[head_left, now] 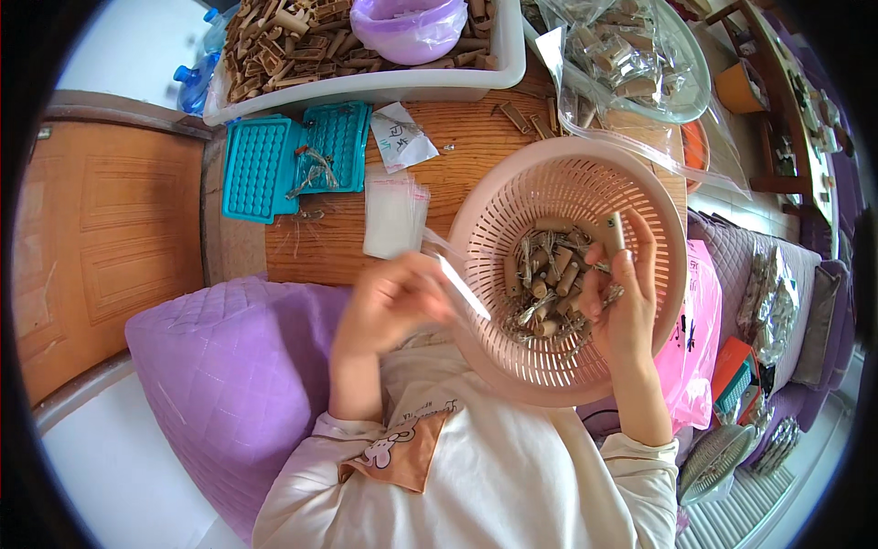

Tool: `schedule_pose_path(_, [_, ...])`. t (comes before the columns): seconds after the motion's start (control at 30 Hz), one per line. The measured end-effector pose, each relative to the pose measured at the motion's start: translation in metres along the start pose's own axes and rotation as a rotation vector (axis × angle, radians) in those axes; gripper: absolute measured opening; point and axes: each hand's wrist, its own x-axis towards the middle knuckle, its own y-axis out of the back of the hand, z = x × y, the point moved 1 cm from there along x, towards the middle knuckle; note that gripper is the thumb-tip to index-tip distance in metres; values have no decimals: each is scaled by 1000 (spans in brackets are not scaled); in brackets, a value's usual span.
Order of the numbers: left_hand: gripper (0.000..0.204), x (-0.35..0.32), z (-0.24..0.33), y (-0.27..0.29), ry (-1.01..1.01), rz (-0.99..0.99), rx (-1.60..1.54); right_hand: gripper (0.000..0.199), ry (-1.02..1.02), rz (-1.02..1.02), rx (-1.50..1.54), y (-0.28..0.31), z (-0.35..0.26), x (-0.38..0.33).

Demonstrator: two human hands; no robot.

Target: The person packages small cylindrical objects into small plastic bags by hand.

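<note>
A pink perforated basket (512,197) sits tilted on my lap and against the wooden table. Inside it lie several short brown cylinders and metal clips (549,279). My right hand (626,293) reaches into the basket and pinches one small brown cylinder (616,231) upright between its fingertips. My left hand (393,297) is just left of the basket rim, closed on a small clear plastic bag (462,288) that sticks out toward the basket.
A stack of clear bags (393,215) and a teal open case (297,160) lie on the wooden table (476,137). A white tray (366,87) of brown parts holds a purple bowl (409,27). A purple quilted cushion (233,366) is at my left.
</note>
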Motion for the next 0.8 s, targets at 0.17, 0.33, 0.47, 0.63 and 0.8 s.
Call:
schedule_pose_path(0.17, [45, 11, 18, -79, 47, -270, 364, 40, 207, -127, -262, -21, 9, -7])
schedule_pose_path(0.33, [32, 18, 13, -85, -204, -82, 525, 40, 191, -182, -275, -22, 10, -16])
schedule_pose_path(0.47, [26, 19, 14, -88, -126, -132, 472, 41, 162, -83, -263, -19, 15, -19])
schedule_pose_path(0.63, [23, 23, 1, -91, -91, -92, 367, 44, 289, -9, -595, -16, 15, -16])
schedule_pose_path(0.8, [23, 26, -1, -87, 1, -133, 438, 40, 452, 13, -670, -15, 15, -14])
